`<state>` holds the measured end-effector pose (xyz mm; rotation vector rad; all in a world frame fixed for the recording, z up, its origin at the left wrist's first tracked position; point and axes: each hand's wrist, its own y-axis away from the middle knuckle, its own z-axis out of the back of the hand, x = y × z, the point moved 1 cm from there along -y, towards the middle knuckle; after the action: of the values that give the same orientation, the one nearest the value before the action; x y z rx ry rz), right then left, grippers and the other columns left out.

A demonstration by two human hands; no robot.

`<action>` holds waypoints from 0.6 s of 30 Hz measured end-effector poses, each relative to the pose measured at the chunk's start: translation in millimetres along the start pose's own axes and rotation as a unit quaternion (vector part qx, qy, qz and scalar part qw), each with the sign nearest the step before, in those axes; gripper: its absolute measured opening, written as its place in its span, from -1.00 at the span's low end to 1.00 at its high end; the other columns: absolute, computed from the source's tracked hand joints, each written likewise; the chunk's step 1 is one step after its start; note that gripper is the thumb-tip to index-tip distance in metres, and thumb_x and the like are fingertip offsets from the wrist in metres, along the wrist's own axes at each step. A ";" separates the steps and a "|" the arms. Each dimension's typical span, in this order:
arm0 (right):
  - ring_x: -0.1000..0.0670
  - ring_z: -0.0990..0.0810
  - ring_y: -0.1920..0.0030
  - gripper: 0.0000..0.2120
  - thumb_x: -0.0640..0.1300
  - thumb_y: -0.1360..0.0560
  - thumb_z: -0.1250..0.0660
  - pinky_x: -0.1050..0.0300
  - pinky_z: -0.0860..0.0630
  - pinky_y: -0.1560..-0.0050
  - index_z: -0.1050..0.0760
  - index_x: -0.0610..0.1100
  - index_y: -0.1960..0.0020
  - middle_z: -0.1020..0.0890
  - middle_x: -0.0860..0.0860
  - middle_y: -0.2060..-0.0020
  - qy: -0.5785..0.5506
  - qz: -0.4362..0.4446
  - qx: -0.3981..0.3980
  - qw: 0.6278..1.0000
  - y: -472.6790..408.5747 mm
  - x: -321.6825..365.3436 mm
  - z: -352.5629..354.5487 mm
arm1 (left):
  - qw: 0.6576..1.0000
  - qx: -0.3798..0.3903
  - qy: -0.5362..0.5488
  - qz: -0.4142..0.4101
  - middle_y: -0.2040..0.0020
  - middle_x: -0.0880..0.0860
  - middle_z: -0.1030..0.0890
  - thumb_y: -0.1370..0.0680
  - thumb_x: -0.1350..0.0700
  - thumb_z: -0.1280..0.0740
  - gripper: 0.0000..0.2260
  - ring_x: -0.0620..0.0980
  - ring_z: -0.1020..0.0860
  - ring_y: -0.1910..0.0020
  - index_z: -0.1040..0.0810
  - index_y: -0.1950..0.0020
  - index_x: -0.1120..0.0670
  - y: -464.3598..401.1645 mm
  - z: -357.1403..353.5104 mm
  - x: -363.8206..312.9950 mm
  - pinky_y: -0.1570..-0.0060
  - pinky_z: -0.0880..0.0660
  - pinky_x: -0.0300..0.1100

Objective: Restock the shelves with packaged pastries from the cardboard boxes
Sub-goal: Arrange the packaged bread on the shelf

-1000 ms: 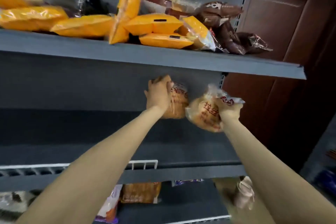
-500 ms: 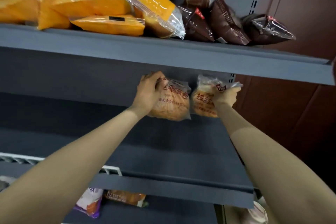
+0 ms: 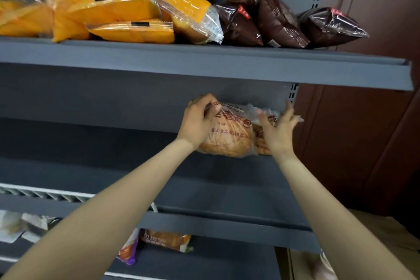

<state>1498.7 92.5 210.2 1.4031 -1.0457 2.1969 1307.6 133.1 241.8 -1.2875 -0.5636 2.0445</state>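
Our left hand (image 3: 198, 122) grips a clear-wrapped golden round bread packet (image 3: 229, 134) upright at the back of the grey metal middle shelf (image 3: 227, 191), while our right hand (image 3: 278, 130), fingers spread, rests open against a second packet (image 3: 261, 141) beside it.

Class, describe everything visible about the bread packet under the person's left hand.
The bread packet is a round golden-brown loaf in clear, crinkly plastic printed with red characters. It stands tilted at the back of the grey middle shelf. The left hand grips its upper left edge; a second packet sits against its right side.
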 end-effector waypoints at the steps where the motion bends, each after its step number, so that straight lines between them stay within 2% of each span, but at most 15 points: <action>1: -0.11 -0.23 -0.46 -0.15 0.20 -0.45 -0.34 -0.02 -0.21 -0.44 0.03 -0.05 -0.54 -0.18 -0.13 -0.49 -0.058 -0.036 0.105 0.992 5.7 5.3 1.6 | 1.000 0.002 0.015 0.003 0.20 0.02 -0.51 -0.60 0.21 -0.22 -0.84 0.02 -0.50 0.10 -0.40 0.18 0.06 0.9 -4.9 -3.2 0.11 -0.40 -0.19; 2: -0.09 -0.33 -0.42 -0.12 0.27 -0.39 -0.35 -0.05 -0.29 -0.42 -0.01 0.01 -0.53 -0.28 -0.07 -0.46 -0.103 -0.088 0.200 0.970 10.0 9.8 3.5 | 1.000 0.005 0.026 0.002 0.20 0.03 -0.51 -0.60 0.22 -0.22 -0.84 -0.01 -0.50 0.13 -0.40 0.17 0.08 2.1 -10.1 -7.0 0.13 -0.40 -0.22; 3: -0.08 -0.45 -0.34 -0.10 0.28 -0.33 -0.40 -0.09 -0.39 -0.35 -0.05 0.05 -0.51 -0.38 -0.05 -0.41 -0.135 -0.138 0.259 0.946 11.3 10.5 5.9 | 0.999 0.008 0.033 0.003 0.19 0.04 -0.53 -0.60 0.22 -0.22 -0.86 -0.03 -0.50 0.13 -0.42 0.16 0.08 3.5 -15.8 -10.9 0.14 -0.41 -0.26; 4: -0.07 -0.55 -0.23 -0.10 0.20 -0.31 -0.46 -0.11 -0.50 -0.24 -0.09 0.05 -0.49 -0.46 -0.06 -0.35 -0.171 -0.163 0.278 0.931 12.7 10.4 9.5 | 0.999 0.007 0.040 0.002 0.16 0.05 -0.55 -0.60 0.21 -0.23 -0.87 -0.04 -0.51 0.11 -0.44 0.14 0.08 4.8 -21.6 -14.3 0.13 -0.41 -0.28; 6: -0.07 -0.64 -0.09 -0.14 -0.03 -0.32 -0.53 -0.08 -0.62 0.00 -0.13 -0.02 -0.47 -0.54 -0.10 -0.26 -0.242 -0.169 0.232 0.927 9.7 3.0 17.5 | 0.997 0.004 0.077 0.019 -0.01 0.04 -0.57 -0.57 0.14 -0.29 -0.98 -0.07 -0.52 -0.02 -0.47 0.03 0.03 3.5 -33.0 -10.6 -0.01 -0.42 -0.26; 7: -0.08 -0.65 -0.07 -0.15 -0.10 -0.32 -0.54 -0.10 -0.63 0.06 -0.15 -0.05 -0.46 -0.55 -0.11 -0.24 -0.271 -0.162 0.204 0.927 7.5 -3.1 22.1 | 0.993 0.009 0.107 0.046 -0.12 0.02 -0.55 -0.53 0.05 -0.35 -0.84 -0.08 -0.51 -0.12 -0.46 -0.08 -0.02 2.6 -37.9 -6.4 -0.10 -0.44 -0.21; 9: -0.10 -0.64 -0.08 -0.20 -0.21 -0.35 -0.50 -0.15 -0.63 0.06 -0.15 -0.04 -0.45 -0.55 -0.10 -0.22 -0.293 -0.148 0.152 0.932 6.7 -11.9 31.4 | 0.970 0.058 0.188 0.139 -0.30 -0.03 -0.44 -0.45 -0.11 -0.41 -0.47 -0.05 -0.46 -0.27 -0.29 -0.35 -0.11 2.6 -46.1 0.3 -0.23 -0.46 -0.08; 11: -0.08 -0.61 -0.13 -0.20 -0.26 -0.38 -0.48 -0.13 -0.62 0.00 -0.12 -0.03 -0.47 -0.50 -0.10 -0.25 -0.279 -0.121 0.112 0.946 4.0 -21.1 38.7 | 0.945 0.113 0.219 0.214 -0.34 -0.02 -0.41 -0.43 -0.13 -0.42 -0.28 -0.02 -0.44 -0.31 -0.14 -0.47 -0.01 3.3 -57.3 5.3 -0.28 -0.45 0.00; 13: -0.08 -0.50 -0.27 -0.16 -0.26 -0.37 -0.49 -0.11 -0.56 -0.14 -0.09 -0.02 -0.48 -0.39 -0.10 -0.35 -0.214 -0.070 0.099 0.969 4.1 -31.1 43.0 | 0.948 0.153 0.171 0.223 -0.39 0.02 -0.38 -0.42 -0.08 -0.46 -0.23 0.02 -0.39 -0.37 -0.12 -0.50 0.01 2.6 -70.5 12.4 -0.32 -0.42 0.02; 15: -0.11 -0.31 -0.42 -0.12 -0.22 -0.35 -0.51 -0.06 -0.35 -0.37 -0.08 0.01 -0.50 -0.24 -0.11 -0.45 -0.088 -0.009 0.106 0.990 5.3 -41.0 43.7 | 0.952 0.194 0.095 0.219 -0.46 0.04 -0.31 -0.42 0.01 -0.48 -0.20 0.04 -0.32 -0.43 -0.08 -0.52 -0.03 2.2 -82.3 14.7 -0.37 -0.34 -0.04; 16: -0.13 -0.21 -0.46 -0.11 -0.21 -0.36 -0.52 0.00 -0.24 -0.42 -0.07 0.02 -0.51 -0.17 -0.14 -0.47 -0.009 0.006 0.098 0.995 5.6 -43.6 43.9 | 0.951 0.212 0.067 0.214 -0.47 0.05 -0.31 -0.43 0.06 -0.48 -0.20 0.05 -0.31 -0.43 -0.07 -0.53 -0.04 2.0 -88.2 16.1 -0.37 -0.33 -0.06; 18: -0.21 -0.04 -0.49 -0.17 -0.19 -0.37 -0.51 -0.07 -0.13 -0.45 -0.15 0.05 -0.50 -0.03 -0.22 -0.49 0.171 0.058 0.055 0.982 7.3 -43.6 44.9 | 0.951 0.227 0.039 0.206 -0.43 0.07 -0.37 -0.44 0.13 -0.47 -0.23 0.06 -0.37 -0.38 -0.09 -0.52 -0.07 4.1 -98.3 18.8 -0.28 -0.40 -0.11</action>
<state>1542.9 59.4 179.8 0.9746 -0.9139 2.4983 1389.6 145.4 185.5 -1.2631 0.2340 2.2601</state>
